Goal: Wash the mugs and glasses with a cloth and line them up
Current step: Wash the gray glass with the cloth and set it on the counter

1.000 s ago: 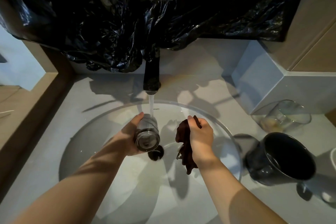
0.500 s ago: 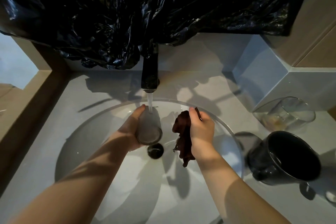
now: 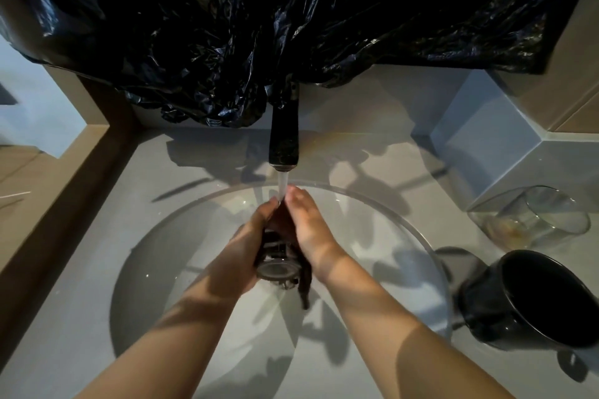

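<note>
Currently, a small clear glass (image 3: 276, 264) is being held over the middle of the white basin (image 3: 168, 262). Its open mouth is facing the camera and its base is pointing away toward the tap (image 3: 284, 142). The glass is being gripped from the left by the left hand (image 3: 256, 240), with the fingers curled round its wall. On the right side, a dark cloth (image 3: 304, 290) is being pressed against the glass by the right hand (image 3: 309, 230). That hand's fingers are lying over the cloth and wrapping it onto the wall. A loose end of the cloth is hanging down below the rim of the glass. The fingertips of both hands are meeting at the far end of the glass, directly under the spout. Water (image 3: 282, 185) is being run from the tap in a thin stream that is landing on those fingertips. Whether the cloth is reaching inside the glass cannot be told, since most of it is being covered by the hands.

On the worktop (image 3: 81, 285) to the right of the basin, a second glass (image 3: 534, 217), wider and clear, is sitting near the wall block. A pale brownish residue is showing in it. Nearer the camera, a black mug (image 3: 538, 301) is sitting close to the basin edge, its mouth facing up and to the right in this wide view. Along the back, a crumpled black plastic sheet (image 3: 259, 26) is hanging above the tap, and the tap's upper part is being covered by it.
</note>
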Tool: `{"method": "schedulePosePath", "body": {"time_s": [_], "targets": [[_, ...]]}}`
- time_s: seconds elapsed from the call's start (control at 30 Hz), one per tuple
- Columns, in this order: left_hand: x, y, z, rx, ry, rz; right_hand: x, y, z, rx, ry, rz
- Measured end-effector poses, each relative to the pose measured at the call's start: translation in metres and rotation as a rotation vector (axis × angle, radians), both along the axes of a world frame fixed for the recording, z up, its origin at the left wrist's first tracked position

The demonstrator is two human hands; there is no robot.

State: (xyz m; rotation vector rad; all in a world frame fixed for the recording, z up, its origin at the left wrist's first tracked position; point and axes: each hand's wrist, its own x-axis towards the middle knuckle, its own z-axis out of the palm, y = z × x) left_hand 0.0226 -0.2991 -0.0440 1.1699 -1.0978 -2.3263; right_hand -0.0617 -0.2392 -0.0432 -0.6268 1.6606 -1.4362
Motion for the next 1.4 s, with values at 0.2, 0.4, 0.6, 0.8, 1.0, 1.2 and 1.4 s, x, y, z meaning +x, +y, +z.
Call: {"method": "schedulePosePath", "body": {"time_s": [0.2,0.4,0.6,0.8,1.0,1.2,1.4], "targets": [[0.005,-0.005,0.001,-0.103,-0.022,0.048,0.027,0.002,-0.012,-0.002,0.07,0.038],[-0.003,-0.003,0.003,-0.152,-0.132,0.062,0.019,-0.011,-0.012,0.089,0.028,-0.063],[-0.007,-0.001,-0.002,-0.125,-0.16,0.063,0.0,-0.013,-0.01,0.043,-0.305,-0.183],[-0.01,-0.006,0.001,-0.075,-0.158,0.107,0.02,-0.009,-0.011,0.205,0.16,-0.099],[-0.008,0.003,-0.004,-0.132,-0.165,0.096,-0.006,-0.018,-0.011,0.099,-0.457,-0.217],[-0.001,-0.007,-0.005,-0.094,-0.15,0.118,0.021,-0.013,-0.016,0.157,0.19,-0.12],[0.002,-0.005,-0.003,-0.157,-0.094,0.134,0.003,-0.021,-0.006,0.102,-0.298,-0.375]]}}
